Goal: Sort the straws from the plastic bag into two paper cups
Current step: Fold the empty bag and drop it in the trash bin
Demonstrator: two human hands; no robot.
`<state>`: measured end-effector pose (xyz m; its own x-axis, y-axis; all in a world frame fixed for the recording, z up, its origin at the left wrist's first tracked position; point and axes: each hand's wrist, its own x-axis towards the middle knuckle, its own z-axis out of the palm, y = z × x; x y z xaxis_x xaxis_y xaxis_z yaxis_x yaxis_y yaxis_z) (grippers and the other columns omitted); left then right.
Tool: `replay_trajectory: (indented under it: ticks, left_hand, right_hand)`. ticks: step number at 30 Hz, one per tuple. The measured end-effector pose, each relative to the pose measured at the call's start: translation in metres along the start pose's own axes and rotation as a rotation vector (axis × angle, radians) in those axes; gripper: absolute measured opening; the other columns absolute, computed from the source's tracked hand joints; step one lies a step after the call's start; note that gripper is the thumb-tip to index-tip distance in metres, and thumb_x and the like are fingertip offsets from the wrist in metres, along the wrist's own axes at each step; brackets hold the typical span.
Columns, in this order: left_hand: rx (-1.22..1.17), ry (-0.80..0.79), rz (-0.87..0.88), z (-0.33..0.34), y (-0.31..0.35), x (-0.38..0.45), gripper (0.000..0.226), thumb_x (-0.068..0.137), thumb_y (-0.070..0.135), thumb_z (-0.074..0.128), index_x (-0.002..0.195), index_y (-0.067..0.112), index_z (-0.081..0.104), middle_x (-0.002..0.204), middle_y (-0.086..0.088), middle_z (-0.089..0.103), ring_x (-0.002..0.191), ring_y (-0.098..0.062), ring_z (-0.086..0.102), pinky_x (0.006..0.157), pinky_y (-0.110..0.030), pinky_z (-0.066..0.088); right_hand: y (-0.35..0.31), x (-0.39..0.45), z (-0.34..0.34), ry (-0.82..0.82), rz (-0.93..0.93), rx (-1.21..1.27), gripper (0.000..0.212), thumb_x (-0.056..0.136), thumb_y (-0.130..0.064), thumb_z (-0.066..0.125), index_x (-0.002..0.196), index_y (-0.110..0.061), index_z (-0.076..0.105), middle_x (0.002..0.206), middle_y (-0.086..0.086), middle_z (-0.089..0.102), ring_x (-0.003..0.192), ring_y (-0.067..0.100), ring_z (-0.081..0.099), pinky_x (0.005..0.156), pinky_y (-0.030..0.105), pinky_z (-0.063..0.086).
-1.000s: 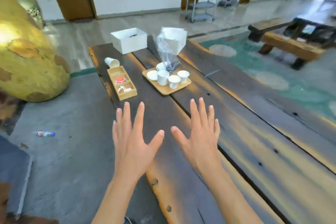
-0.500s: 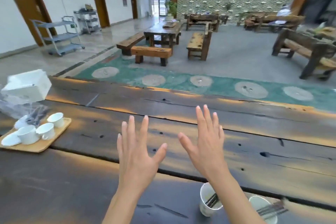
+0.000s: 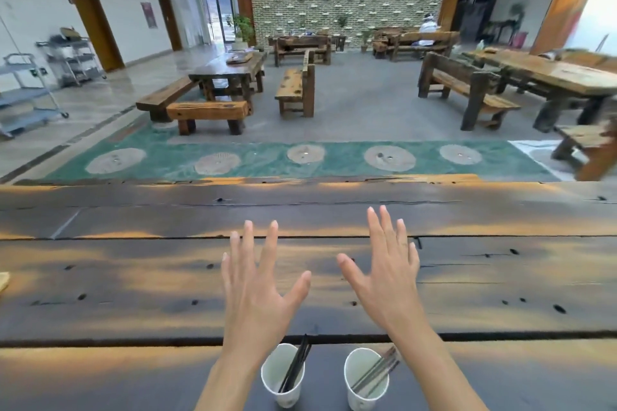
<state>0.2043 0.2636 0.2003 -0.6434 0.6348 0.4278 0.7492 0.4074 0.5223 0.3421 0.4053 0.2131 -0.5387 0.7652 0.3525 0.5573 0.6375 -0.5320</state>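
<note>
Two white paper cups stand near the table's front edge. The left cup point(image 3: 282, 377) holds several dark straws point(image 3: 297, 362) leaning to the right. The right cup point(image 3: 365, 380) holds several grey-brown straws point(image 3: 377, 369), also leaning right. My left hand point(image 3: 258, 290) hovers flat above the table, fingers spread, holding nothing, just beyond the left cup. My right hand point(image 3: 387, 274) is likewise spread and empty, beyond the right cup. The plastic bag is out of view.
The long dark wooden table point(image 3: 133, 277) spans the whole width. A corner of a wooden tray point(image 3: 3, 280) shows at the left edge. Beyond the table lie a green carpet point(image 3: 267, 160), benches, other tables and a metal cart point(image 3: 26, 90).
The view has swung right: tray, cups and bag slid out of sight on the left, and both paper cups with straws came fully into view below my still-spread hands.
</note>
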Motion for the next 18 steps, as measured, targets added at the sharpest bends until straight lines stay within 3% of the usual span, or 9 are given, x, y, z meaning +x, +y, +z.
replay_trajectory:
  ticks: [6, 8, 11, 14, 18]
  left_hand:
    - [-0.023, -0.019, 0.008, 0.015, 0.006, 0.009, 0.089, 0.081, 0.075, 0.040, 0.157, 0.045, 0.006, 0.168, 0.006, -0.008, 0.153, -0.013, -0.017, 0.122, -0.040, -0.005]
    - [-0.086, -0.044, -0.021, 0.018, -0.006, 0.007, 0.089, 0.079, 0.076, 0.041, 0.155, 0.048, 0.006, 0.167, 0.012, -0.008, 0.153, -0.009, -0.016, 0.121, -0.037, -0.004]
    - [-0.331, -0.095, -0.209, 0.024, -0.035, -0.012, 0.089, 0.071, 0.075, 0.051, 0.147, 0.061, 0.006, 0.164, 0.022, -0.003, 0.152, -0.001, -0.006, 0.121, -0.037, 0.005]
    - [-0.490, -0.173, -0.416, 0.030, -0.069, -0.047, 0.105, 0.058, 0.068, 0.065, 0.147, 0.058, 0.011, 0.165, 0.018, 0.004, 0.147, 0.007, 0.005, 0.117, -0.034, 0.017]
    - [-0.556, -0.295, -0.582, 0.045, -0.102, -0.096, 0.115, 0.058, 0.042, 0.085, 0.146, 0.053, 0.012, 0.159, 0.021, 0.014, 0.150, -0.006, 0.014, 0.113, -0.032, 0.024]
  right_hand:
    - [0.019, 0.007, -0.003, -0.012, 0.007, 0.030, 0.091, 0.080, -0.075, 0.027, 0.157, -0.035, 0.002, 0.166, -0.015, -0.005, 0.154, 0.017, -0.008, 0.121, 0.048, 0.003]
    - [0.028, 0.004, 0.000, -0.014, 0.048, 0.136, 0.084, 0.086, -0.068, 0.036, 0.158, -0.034, 0.009, 0.166, -0.016, 0.003, 0.154, 0.014, -0.001, 0.121, 0.048, 0.006]
    - [0.058, -0.014, 0.003, 0.022, 0.210, 0.403, 0.065, 0.098, -0.044, 0.051, 0.156, -0.030, 0.023, 0.161, -0.018, 0.022, 0.149, 0.005, 0.018, 0.122, 0.038, 0.017]
    - [0.099, -0.047, 0.011, -0.033, 0.435, 0.632, 0.055, 0.100, -0.032, 0.054, 0.151, -0.035, 0.032, 0.157, -0.016, 0.034, 0.145, 0.004, 0.030, 0.118, 0.034, 0.026]
    - [0.138, -0.102, 0.036, -0.047, 0.620, 0.697, 0.051, 0.101, -0.021, 0.053, 0.149, -0.023, 0.038, 0.153, -0.007, 0.042, 0.140, 0.014, 0.041, 0.110, 0.031, 0.033]
